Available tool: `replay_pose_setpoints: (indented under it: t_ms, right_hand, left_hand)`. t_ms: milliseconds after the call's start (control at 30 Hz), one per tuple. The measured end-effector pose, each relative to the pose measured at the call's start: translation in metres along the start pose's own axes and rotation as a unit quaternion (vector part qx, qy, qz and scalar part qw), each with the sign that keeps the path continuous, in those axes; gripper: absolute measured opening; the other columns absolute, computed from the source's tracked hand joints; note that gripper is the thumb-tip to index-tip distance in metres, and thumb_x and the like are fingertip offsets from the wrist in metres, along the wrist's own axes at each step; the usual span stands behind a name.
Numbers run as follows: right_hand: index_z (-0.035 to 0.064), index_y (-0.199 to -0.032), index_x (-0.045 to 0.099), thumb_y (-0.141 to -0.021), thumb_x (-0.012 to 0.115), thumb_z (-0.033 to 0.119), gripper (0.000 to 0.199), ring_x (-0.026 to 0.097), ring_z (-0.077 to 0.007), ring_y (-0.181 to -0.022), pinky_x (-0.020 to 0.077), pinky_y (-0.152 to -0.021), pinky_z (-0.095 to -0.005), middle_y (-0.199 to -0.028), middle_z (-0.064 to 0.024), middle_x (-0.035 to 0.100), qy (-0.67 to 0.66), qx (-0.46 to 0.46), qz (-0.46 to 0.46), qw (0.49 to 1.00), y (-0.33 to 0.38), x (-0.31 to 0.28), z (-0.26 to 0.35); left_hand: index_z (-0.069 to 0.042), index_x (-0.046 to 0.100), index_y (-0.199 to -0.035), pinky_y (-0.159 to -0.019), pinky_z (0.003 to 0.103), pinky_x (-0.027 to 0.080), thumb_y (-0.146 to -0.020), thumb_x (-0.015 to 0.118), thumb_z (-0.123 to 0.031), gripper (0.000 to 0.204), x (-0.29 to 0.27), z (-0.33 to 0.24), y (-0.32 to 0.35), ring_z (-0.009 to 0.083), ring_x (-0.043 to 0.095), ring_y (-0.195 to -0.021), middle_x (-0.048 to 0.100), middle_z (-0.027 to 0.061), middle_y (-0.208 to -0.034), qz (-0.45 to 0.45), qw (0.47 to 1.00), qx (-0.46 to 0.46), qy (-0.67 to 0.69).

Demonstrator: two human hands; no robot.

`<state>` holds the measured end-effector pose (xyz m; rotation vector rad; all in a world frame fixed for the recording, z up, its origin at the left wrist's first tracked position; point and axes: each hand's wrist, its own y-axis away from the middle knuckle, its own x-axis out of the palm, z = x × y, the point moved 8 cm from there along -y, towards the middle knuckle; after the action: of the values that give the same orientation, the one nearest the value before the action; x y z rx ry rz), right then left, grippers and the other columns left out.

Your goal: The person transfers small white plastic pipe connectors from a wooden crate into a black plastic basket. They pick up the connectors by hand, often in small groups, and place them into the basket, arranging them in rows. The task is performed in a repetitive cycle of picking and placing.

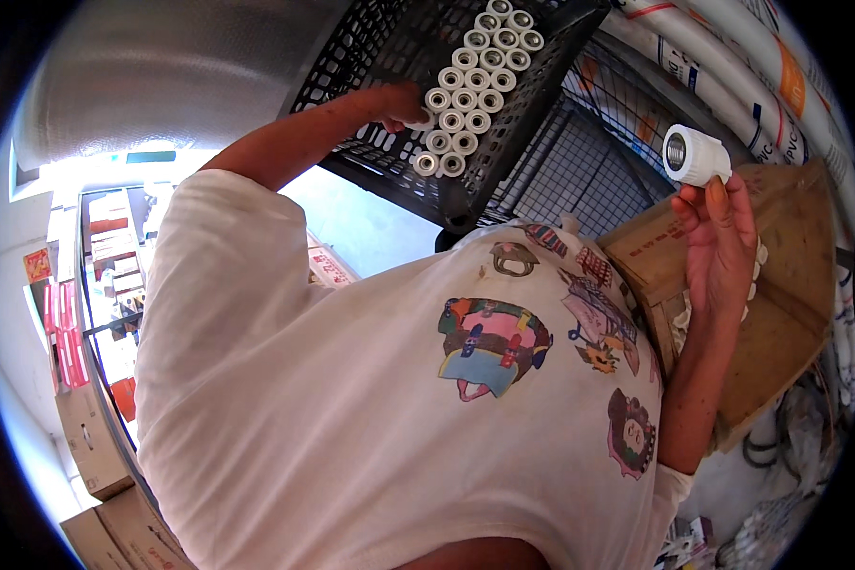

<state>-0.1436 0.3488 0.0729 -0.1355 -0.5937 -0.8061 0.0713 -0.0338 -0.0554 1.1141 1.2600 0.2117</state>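
A white plastic pipe fitting (697, 157) with a threaded metal bore is gripped in my right hand (717, 223), raised at the right between thumb and fingers. My left hand (401, 104) reaches into a black plastic crate (532, 119) at the top. Its fingers are closed on another white fitting (422, 122), partly hidden by the hand, at the left side of the group. Beside it, several matching fittings (465, 99) stand in close staggered rows, their round openings facing up.
An opened cardboard box (779, 275) with white pieces in it sits by my right forearm. Long wrapped white pipes (712, 66) lean behind it. A black wire basket (579, 161) adjoins the crate. A large silvery roll (171, 76) and stocked shelves (114, 256) are on the left.
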Motion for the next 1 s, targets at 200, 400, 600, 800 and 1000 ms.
replay_pose_setpoints:
  t_ms: [200, 400, 600, 800, 1000]
  right_hand:
    - [0.0005, -0.109, 0.051, -0.087, 0.056, 0.014, 0.026, 0.061, -0.0141, -0.084, 0.0512, -0.076, -0.0294, -0.098, -0.0081, 0.060, 0.000, -0.001, 0.000, 1.000, 0.001, 0.000, -0.001]
    - [0.0004, -0.107, 0.053, -0.087, 0.057, 0.014, 0.025, 0.060, -0.0133, -0.083, 0.0506, -0.076, -0.0288, -0.098, -0.0079, 0.060, 0.009, -0.001, 0.001, 1.000, 0.002, 0.003, 0.000]
    - [0.0005, -0.104, 0.054, -0.087, 0.056, 0.014, 0.022, 0.061, -0.0134, -0.083, 0.0494, -0.078, -0.0282, -0.096, -0.0074, 0.061, 0.029, 0.017, 0.004, 0.999, 0.001, 0.007, -0.001]
    - [-0.0001, -0.102, 0.055, -0.086, 0.058, 0.013, 0.021, 0.061, -0.0146, -0.082, 0.0490, -0.078, -0.0284, -0.093, -0.0075, 0.061, 0.076, 0.036, 0.003, 0.996, 0.001, 0.012, -0.005]
    - [-0.0004, -0.102, 0.056, -0.085, 0.060, 0.015, 0.023, 0.061, -0.0139, -0.083, 0.0485, -0.078, -0.0280, -0.093, -0.0078, 0.061, 0.115, 0.037, 0.027, 0.992, 0.003, 0.021, -0.005]
  left_hand:
    - [0.004, 0.059, -0.083, -0.049, 0.028, 0.053, -0.073, 0.066, -0.018, 0.026, 0.014, 0.010, -0.015, 0.0174, 0.060, -0.058, 0.062, 0.0109, -0.070, 0.044, 0.991, 0.021, 0.121]
    - [0.003, 0.061, -0.087, -0.055, 0.031, 0.052, -0.073, 0.065, -0.019, 0.027, 0.004, -0.009, 0.002, 0.0203, 0.062, -0.065, 0.064, 0.0134, -0.075, 0.047, 0.996, 0.018, -0.071]
    - [0.000, 0.061, -0.093, -0.073, 0.035, 0.049, -0.077, 0.063, -0.032, 0.035, -0.040, -0.075, 0.051, 0.0275, 0.063, -0.084, 0.064, 0.0174, -0.089, -0.135, 0.948, 0.129, -0.260]
    - [-0.006, 0.049, -0.120, -0.077, 0.030, 0.048, -0.086, 0.059, -0.026, 0.041, -0.037, -0.192, 0.151, 0.0159, 0.059, -0.091, 0.062, 0.0092, -0.099, -0.064, 0.893, 0.445, 0.012]
    - [-0.005, 0.046, -0.125, -0.079, 0.025, 0.046, -0.086, 0.059, -0.020, 0.044, -0.018, -0.262, 0.195, 0.0105, 0.054, -0.094, 0.059, 0.0056, -0.101, 0.046, 0.791, 0.566, 0.226]
